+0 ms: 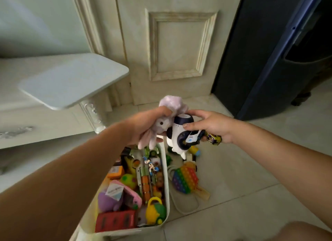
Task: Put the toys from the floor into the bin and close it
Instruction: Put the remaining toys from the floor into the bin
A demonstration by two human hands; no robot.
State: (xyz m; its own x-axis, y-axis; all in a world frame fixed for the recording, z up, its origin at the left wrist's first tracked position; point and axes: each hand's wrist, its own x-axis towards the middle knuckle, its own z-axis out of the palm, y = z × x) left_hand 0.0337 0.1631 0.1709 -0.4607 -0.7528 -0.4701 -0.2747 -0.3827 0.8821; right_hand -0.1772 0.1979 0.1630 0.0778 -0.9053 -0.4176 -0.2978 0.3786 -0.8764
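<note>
Gripping one plush toy (pixel 168 118) in left hand (pixel 147 127), right hand (pixel 213 127) clasps one white robot toy (pixel 179 134).

Soft, even, fairly dim indoor light; no single source is seen. No hard shadows are cast on the floor (pixel 251 195). Strong wide-angle bending is noted at the edges: the door (pixel 179 43) frame and the dark cabinet (pixel 269 61) lean. The plush toy (pixel 172 104) is motion-blurred. Fine detail is softened throughout.
</note>
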